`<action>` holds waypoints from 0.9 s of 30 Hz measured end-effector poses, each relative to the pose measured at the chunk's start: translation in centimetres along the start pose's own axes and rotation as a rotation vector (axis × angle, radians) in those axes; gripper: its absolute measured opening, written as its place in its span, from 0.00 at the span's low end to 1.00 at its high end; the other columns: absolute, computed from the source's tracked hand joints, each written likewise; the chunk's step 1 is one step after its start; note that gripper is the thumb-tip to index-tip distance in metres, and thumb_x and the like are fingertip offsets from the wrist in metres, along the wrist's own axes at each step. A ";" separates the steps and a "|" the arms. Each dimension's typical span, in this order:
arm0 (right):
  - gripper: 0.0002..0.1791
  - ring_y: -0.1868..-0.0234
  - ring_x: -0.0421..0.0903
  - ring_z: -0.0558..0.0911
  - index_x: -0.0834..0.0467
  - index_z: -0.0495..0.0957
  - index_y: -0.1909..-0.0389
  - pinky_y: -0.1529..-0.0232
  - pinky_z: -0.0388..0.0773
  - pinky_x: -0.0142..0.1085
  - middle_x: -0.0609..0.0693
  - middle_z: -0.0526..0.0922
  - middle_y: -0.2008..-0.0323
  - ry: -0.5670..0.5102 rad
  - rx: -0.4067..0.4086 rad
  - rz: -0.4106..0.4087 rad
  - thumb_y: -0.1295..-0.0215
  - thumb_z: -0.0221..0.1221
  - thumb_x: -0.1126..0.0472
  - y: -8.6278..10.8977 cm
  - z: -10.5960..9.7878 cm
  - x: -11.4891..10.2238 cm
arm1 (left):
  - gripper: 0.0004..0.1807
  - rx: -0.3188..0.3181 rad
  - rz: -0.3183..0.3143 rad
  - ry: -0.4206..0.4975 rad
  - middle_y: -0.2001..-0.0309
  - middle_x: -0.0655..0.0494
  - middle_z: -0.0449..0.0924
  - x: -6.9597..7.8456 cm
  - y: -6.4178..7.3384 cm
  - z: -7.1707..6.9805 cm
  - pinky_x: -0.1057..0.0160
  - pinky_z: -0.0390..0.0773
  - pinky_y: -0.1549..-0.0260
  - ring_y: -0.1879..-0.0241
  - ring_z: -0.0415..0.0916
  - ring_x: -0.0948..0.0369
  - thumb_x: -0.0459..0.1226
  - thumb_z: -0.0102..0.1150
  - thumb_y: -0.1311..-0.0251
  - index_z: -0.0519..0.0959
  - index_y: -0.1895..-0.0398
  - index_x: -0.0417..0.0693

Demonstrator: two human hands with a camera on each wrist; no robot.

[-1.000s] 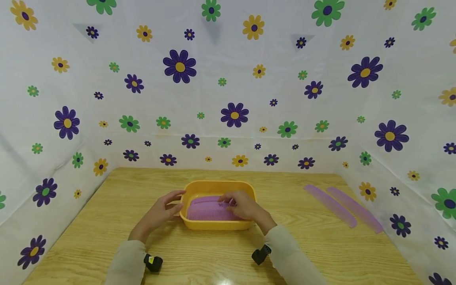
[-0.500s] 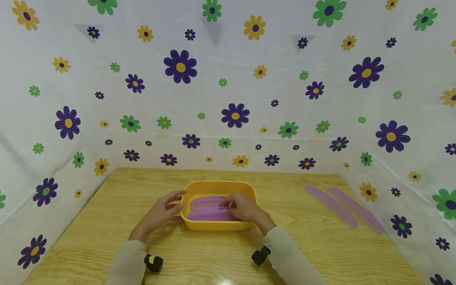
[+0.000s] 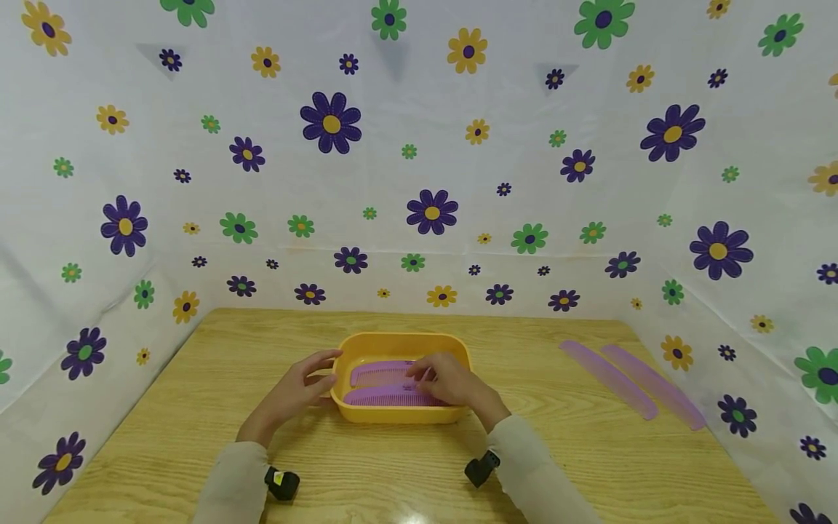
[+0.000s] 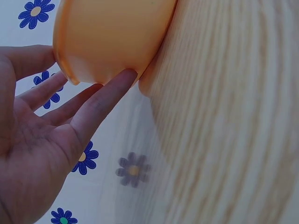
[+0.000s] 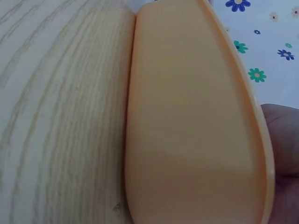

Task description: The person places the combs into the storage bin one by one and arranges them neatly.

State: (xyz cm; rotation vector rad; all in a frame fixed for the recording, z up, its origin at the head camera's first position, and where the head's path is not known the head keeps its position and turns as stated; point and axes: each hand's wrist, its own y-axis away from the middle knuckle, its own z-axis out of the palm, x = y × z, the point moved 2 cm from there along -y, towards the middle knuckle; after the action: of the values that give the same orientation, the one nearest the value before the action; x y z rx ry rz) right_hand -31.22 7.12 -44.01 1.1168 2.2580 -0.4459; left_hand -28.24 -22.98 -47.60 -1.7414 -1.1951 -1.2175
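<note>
Here's the purple plastic comb (image 3: 386,395) with its long axis running side to side, just inside the near wall of the yellow, round-cornered plastic tub (image 3: 401,415). It stretches leftward from the right hand (image 3: 448,380), clearly the nearer one, whose curled fingers appear to pinch its right end! A second purple plastic comb (image 3: 376,373) lies just behind. Over on the left, the left hand (image 3: 299,383) has fingers spread, touching the tub's outside.
</note>
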 end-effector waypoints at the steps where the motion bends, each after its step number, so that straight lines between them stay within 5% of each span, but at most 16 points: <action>1: 0.13 0.60 0.44 0.80 0.61 0.87 0.49 0.57 0.83 0.33 0.54 0.88 0.56 0.004 0.005 0.002 0.31 0.62 0.71 0.1 -0.1 0.0 | 0.30 0.002 -0.001 0.001 0.23 0.31 0.58 0.0 0.0 0.0 0.50 0.88 0.49 0.31 0.71 0.33 0.38 0.53 0.23 0.61 0.22 0.43; 9: 0.14 0.54 0.48 0.83 0.60 0.86 0.46 0.48 0.86 0.45 0.55 0.88 0.53 -0.028 0.024 0.019 0.31 0.63 0.67 0.7 -1.7 -0.3 | 0.30 0.000 0.000 0.004 0.23 0.31 0.58 -0.1 0.0 -0.1 0.49 0.88 0.49 0.31 0.70 0.33 0.38 0.53 0.23 0.61 0.22 0.43; 27: 0.14 0.56 0.48 0.84 0.61 0.84 0.46 0.53 0.85 0.37 0.56 0.88 0.54 0.029 0.072 -0.024 0.31 0.64 0.67 3.2 -5.3 1.1 | 0.30 0.005 -0.005 0.002 0.23 0.31 0.58 -0.1 -0.1 0.0 0.49 0.88 0.48 0.31 0.71 0.33 0.37 0.53 0.23 0.61 0.22 0.44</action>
State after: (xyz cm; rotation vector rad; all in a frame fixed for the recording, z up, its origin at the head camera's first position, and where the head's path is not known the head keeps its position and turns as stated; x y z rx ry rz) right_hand -31.02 12.46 -40.75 1.1402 2.2993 -0.5274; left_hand -28.33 -22.95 -47.65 -1.7340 -1.2005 -1.2182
